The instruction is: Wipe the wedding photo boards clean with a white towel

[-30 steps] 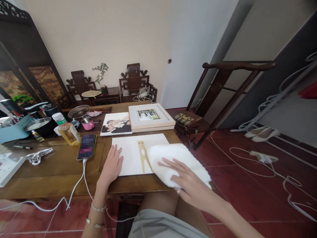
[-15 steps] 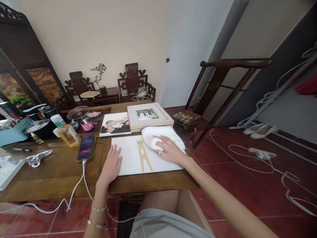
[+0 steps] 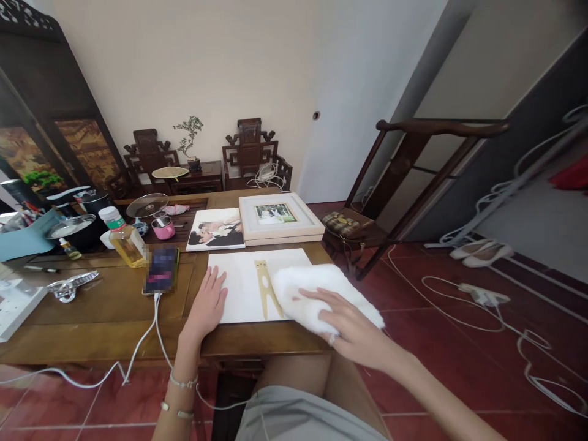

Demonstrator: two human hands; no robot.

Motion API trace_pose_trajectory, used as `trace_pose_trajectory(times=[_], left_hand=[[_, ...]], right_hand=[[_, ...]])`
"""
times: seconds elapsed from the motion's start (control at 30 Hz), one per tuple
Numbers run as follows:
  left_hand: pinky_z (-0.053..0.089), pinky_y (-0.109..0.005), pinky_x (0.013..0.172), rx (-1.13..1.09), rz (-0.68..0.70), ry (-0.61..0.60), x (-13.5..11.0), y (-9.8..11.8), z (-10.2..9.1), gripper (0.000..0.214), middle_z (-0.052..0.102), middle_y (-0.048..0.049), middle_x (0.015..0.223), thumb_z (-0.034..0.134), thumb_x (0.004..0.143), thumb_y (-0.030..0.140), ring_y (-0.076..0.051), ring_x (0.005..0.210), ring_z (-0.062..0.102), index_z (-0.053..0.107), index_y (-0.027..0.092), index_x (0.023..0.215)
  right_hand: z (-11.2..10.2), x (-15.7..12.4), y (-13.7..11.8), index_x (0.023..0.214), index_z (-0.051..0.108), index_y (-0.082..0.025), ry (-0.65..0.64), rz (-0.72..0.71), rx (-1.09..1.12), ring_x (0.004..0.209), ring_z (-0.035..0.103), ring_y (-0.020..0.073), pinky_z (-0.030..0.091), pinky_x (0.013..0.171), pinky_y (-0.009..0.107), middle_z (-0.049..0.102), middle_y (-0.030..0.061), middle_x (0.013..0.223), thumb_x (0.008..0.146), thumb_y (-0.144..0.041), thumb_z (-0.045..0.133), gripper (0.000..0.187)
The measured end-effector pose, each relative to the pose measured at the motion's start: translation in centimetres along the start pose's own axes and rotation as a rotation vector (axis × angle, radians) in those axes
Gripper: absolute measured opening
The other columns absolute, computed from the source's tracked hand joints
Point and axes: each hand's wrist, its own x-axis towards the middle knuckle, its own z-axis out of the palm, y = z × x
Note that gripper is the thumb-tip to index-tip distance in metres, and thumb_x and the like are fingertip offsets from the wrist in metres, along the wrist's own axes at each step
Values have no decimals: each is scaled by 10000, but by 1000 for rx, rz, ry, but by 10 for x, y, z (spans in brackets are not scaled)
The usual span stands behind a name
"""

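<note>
A white board with a tan long-legged cat figure lies flat at the table's front edge. My left hand rests flat on the board's left side, fingers stretched out. With my right hand I grip a fluffy white cloth, which covers the board's lower right part and hangs past the table's corner. Just behind the board lie a framed photo and a photo panel, side by side.
On the wooden table stand a bottle of yellow liquid, a pink cup and a phone on a white charging cable. A wooden chair holding a checked bag stands to the right. Cables trail over the floor.
My right hand has drawn the white cloth toward me and to the right, from the board's upper right to its lower right corner. My left hand has stayed in place.
</note>
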Motion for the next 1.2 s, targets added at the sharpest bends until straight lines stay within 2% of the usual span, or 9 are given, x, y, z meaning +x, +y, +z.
trace_pose_trajectory(times=[0.17,0.27,0.4,0.5,0.63,0.73,0.87,1.07,1.2], left_hand=[[226,-483,1121,9,12,5,0,-3,2,449,280,-133,1491,297,951,324,-241,1408,136,423,131,1336],[229,-485,1121,14,14,-5,0,-4,2,452,276,-126,1494,291,953,329,-241,1408,141,416,137,1342],[221,-480,1126,22,-4,-17,1,-4,1,469,262,-132,1498,279,953,334,-240,1406,152,395,123,1356],[215,-481,1129,19,-7,-3,2,-5,3,489,273,-139,1493,277,951,337,-241,1403,165,355,114,1380],[212,-481,1130,13,2,16,2,-7,4,503,279,-131,1491,275,950,352,-244,1400,177,333,125,1395],[205,-479,1133,26,1,-2,3,-6,3,509,267,-135,1495,273,949,346,-245,1402,165,334,107,1394],[204,-475,1134,40,1,-21,4,-6,2,513,260,-138,1496,275,946,338,-243,1402,164,330,94,1394],[202,-476,1134,37,8,-23,4,-8,2,512,256,-135,1498,280,945,337,-241,1401,168,329,99,1396],[200,-482,1133,17,0,-18,3,-8,2,510,257,-137,1497,276,947,336,-241,1402,166,329,98,1396]], right_hand=[[22,52,53,742,598,-212,62,196,-57,1149,530,292,456,922,447,623,103,1188,794,-213,524,90],[32,77,71,770,611,-193,77,278,-71,1109,550,317,461,890,452,673,130,1042,831,-283,511,148],[30,75,62,792,613,-190,67,282,-57,1109,554,299,441,924,445,656,128,1104,833,-285,506,148],[20,48,34,781,600,-195,31,210,-19,1197,492,280,384,997,463,573,127,1262,804,-210,494,109],[4,8,-4,716,564,-196,-23,102,50,1280,404,254,289,1074,484,545,138,1296,715,-91,481,133],[-2,-5,-12,705,565,-198,-12,84,92,1267,420,251,286,1077,488,540,124,1305,711,-85,488,137],[4,13,9,776,618,-190,2,166,80,1216,470,274,351,1023,483,544,133,1299,810,-192,496,127],[17,75,54,906,634,-177,-47,360,36,1189,489,292,390,973,448,631,135,1156,854,-309,498,196],[20,87,55,904,626,-177,-48,364,34,1175,507,277,379,985,440,639,129,1140,872,-303,466,206]])
